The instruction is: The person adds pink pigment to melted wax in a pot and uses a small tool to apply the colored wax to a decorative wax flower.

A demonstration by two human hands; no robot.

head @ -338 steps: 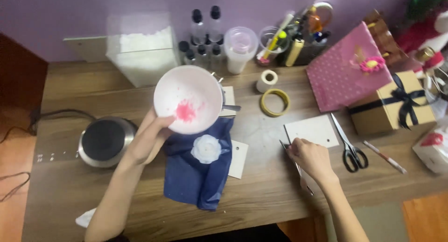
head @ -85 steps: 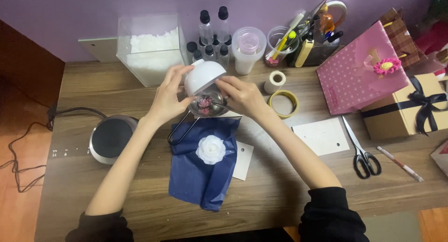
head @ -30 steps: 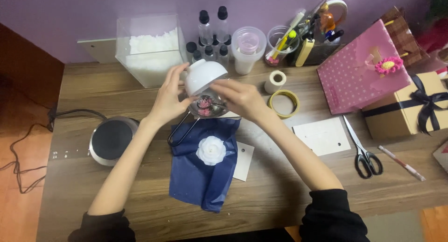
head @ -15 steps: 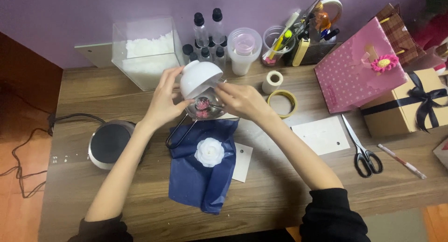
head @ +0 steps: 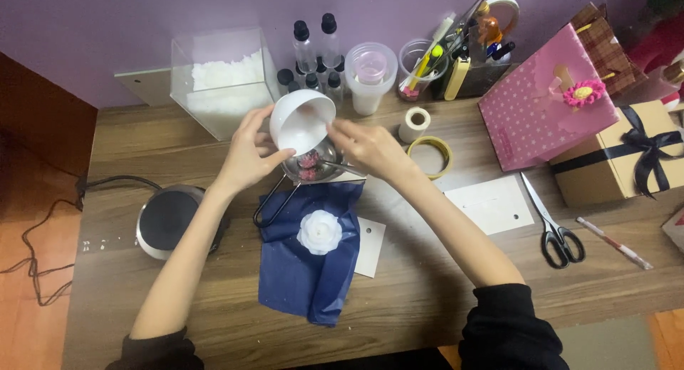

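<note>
My left hand [head: 249,152] holds a white bowl [head: 303,120] tipped on its side, mouth facing right, over a small metal pot [head: 313,167] with pink bits in it. The fingers of my right hand [head: 367,149] reach to the bowl's rim from the right; whether they pinch a thin tool is hidden. The pot's wire handle runs down onto a dark blue paper sheet [head: 299,277]. On that sheet lies a white flower-shaped piece [head: 319,231].
A round hot plate [head: 167,217] with a cord sits at the left. Behind are a clear box of white flakes [head: 221,81], small bottles [head: 313,49] and a lidded tub [head: 370,74]. Tape rolls [head: 431,156], a white card [head: 491,206], scissors [head: 556,227], a pink gift bag [head: 541,106] and a ribboned box [head: 627,160] lie right.
Eleven seconds ago the bowl was upright in my left hand and my right hand rested on the table. Both hands now meet at the tipped bowl over the pot. Little moved in the last second.
</note>
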